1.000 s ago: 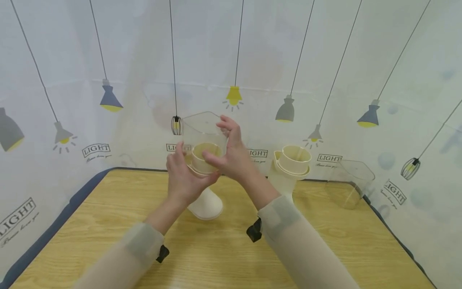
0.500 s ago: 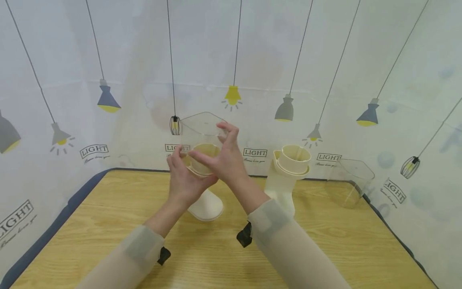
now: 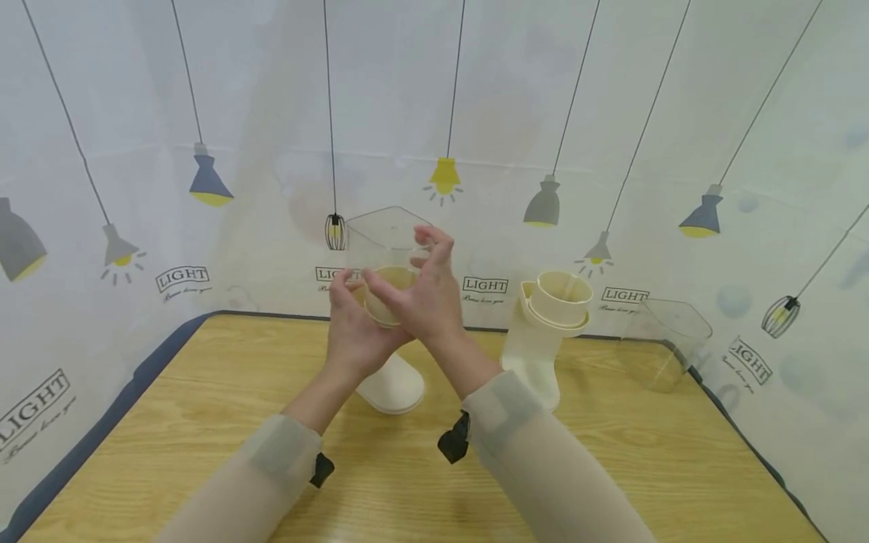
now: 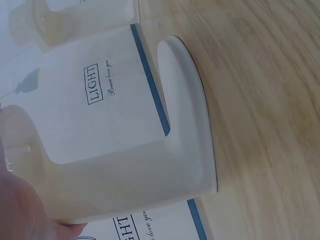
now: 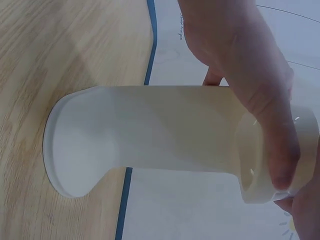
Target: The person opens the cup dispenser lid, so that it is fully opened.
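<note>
A cream plastic stand [image 3: 394, 388] with a flat foot stands upright on the table. Its ring-shaped cup holder [image 5: 251, 155] bears a short cream collar [image 3: 388, 308] and a tall clear container [image 3: 380, 235] with a faceted rim. My left hand [image 3: 356, 332] grips the holder from the left, its thumb across the front in the right wrist view. Coming in from the right, my right hand [image 3: 431, 298] holds the clear container low down, thumb in front and bent fingers at its far side. The left wrist view shows the stand's column [image 4: 125, 175] beside part of the left hand [image 4: 22, 210].
A second cream stand [image 3: 532, 354] with its collar stands to the right. Farther right, another clear container [image 3: 661, 339] sits near the table's corner. A pale printed curtain [image 3: 502, 113] surrounds the wooden table [image 3: 421, 483] at the back and sides.
The right hand has shifted left around the clear container, and its thumb now reaches across the collar's front. The left hand keeps its grip. The head view has moved slightly.
</note>
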A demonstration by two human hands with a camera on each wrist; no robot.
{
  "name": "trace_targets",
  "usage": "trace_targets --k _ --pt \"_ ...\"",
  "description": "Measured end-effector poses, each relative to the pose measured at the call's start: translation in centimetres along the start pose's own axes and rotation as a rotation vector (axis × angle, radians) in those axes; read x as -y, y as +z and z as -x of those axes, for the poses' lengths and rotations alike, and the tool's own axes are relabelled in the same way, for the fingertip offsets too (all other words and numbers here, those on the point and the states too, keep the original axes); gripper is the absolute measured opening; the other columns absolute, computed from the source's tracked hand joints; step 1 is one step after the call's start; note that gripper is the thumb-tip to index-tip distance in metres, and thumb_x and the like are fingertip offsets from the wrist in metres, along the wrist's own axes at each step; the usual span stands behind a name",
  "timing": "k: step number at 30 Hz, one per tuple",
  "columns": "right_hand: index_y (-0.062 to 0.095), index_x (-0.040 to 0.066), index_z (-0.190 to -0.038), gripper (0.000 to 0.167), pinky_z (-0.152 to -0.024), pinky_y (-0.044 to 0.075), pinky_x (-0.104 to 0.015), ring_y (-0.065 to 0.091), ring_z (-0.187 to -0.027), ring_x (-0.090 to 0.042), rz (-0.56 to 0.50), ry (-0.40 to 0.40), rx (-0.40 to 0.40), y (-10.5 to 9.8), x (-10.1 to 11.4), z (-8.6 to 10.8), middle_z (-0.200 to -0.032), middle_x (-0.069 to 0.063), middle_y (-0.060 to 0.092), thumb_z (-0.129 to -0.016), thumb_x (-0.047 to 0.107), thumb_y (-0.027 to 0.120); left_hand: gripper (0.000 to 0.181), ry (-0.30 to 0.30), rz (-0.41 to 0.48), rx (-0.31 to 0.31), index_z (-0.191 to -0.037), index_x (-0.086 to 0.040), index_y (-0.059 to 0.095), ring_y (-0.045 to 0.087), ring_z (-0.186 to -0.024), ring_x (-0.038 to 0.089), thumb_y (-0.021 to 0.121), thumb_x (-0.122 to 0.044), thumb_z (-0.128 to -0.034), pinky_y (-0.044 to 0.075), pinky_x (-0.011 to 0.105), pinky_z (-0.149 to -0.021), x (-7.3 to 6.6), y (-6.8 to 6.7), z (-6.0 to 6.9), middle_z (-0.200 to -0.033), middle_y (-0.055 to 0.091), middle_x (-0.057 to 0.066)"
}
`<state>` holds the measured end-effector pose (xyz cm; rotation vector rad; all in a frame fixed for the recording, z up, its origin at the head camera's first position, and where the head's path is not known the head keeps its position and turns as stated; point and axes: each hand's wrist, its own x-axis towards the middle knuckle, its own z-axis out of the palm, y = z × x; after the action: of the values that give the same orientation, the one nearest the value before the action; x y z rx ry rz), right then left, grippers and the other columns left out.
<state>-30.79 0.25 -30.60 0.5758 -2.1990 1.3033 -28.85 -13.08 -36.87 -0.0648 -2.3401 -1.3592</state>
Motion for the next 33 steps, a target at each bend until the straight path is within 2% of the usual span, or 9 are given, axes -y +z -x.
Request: trace_targets --k 6,10,13,19,24,29,33 --pt "0.027 0.019 -0.155 0.096 -0.098 0.063 -0.054 0.069 -0.128 -0.039 -0.035 0.009 -0.019 0.3 0.2 -0.1 -0.160 -0.011 0.050 -0.087 0.051 0.085 0.144 0.009 0.006 -0.010 -0.169 -0.013 0.009 0.049 -0.146 0.043 0.102 -0.055 -0.0676 0.050 0.064 -0.116 0.1 -0.2 -0.1 -0.163 0.038 0.025" --pt "0.028 0.016 -0.157 0.094 -0.092 0.064 -0.055 0.067 -0.131 -0.037 0.007 -0.016 -0.003 0.2 0.4 0.1 -0.162 -0.013 0.047 -0.088 0.050 0.083 0.146 -0.005 -0.004 0.009 -0.170 -0.014 0.008 0.047 -0.148 0.044 0.102 -0.055 -0.0669 0.049 0.065 -0.117 0.1 -0.2 -0.2 -0.167 0.033 0.024" --pt "0.030 0.014 -0.155 0.092 -0.090 0.065 -0.057 0.068 -0.129 -0.039 0.039 -0.041 -0.024 0.0 0.5 0.1 -0.160 -0.017 0.048 -0.088 0.047 0.084 0.146 0.002 -0.003 0.026 -0.170 -0.014 0.008 0.047 -0.148 0.044 0.102 -0.057 -0.0667 0.049 0.065 -0.116 0.1 -0.1 -0.3 -0.166 0.033 0.024" --pt "0.033 0.017 -0.153 0.089 -0.098 0.062 -0.056 0.068 -0.129 -0.041 -0.040 0.021 -0.049 0.1 0.9 0.0 -0.162 -0.012 0.050 -0.089 0.050 0.084 0.142 0.037 -0.008 0.009 -0.168 -0.015 0.011 0.052 -0.140 0.041 0.103 -0.053 -0.0664 0.053 0.062 -0.112 0.3 -0.2 -0.5 -0.159 0.039 0.024" --pt "0.033 0.015 -0.154 0.089 -0.092 0.063 -0.056 0.069 -0.128 -0.038 0.002 -0.001 -0.053 0.0 1.2 0.0 -0.161 -0.015 0.050 -0.088 0.053 0.080 0.141 0.048 -0.021 0.012 -0.168 -0.015 0.010 0.051 -0.141 0.042 0.103 -0.052 -0.0676 0.053 0.063 -0.111 0.2 -0.4 -0.5 -0.160 0.037 0.024" --pt "0.035 0.015 -0.151 0.086 -0.097 0.062 -0.056 0.070 -0.126 -0.040 -0.055 0.007 -0.093 -0.1 1.1 0.0 -0.161 -0.014 0.053 -0.089 0.052 0.082 0.140 0.059 -0.005 0.016 -0.168 -0.016 0.011 0.050 -0.142 0.041 0.102 -0.051 -0.0681 0.054 0.063 -0.109 0.2 -0.2 -0.7 -0.160 0.038 0.024" --pt "0.036 0.014 -0.153 0.088 -0.093 0.063 -0.056 0.068 -0.130 -0.038 -0.028 0.008 -0.078 -0.2 1.1 0.4 -0.161 -0.013 0.051 -0.088 0.052 0.081 0.141 0.044 -0.018 0.033 -0.168 -0.018 0.010 0.049 -0.144 0.041 0.102 -0.052 -0.0675 0.054 0.063 -0.109 0.2 -0.1 -0.5 -0.162 0.036 0.022"
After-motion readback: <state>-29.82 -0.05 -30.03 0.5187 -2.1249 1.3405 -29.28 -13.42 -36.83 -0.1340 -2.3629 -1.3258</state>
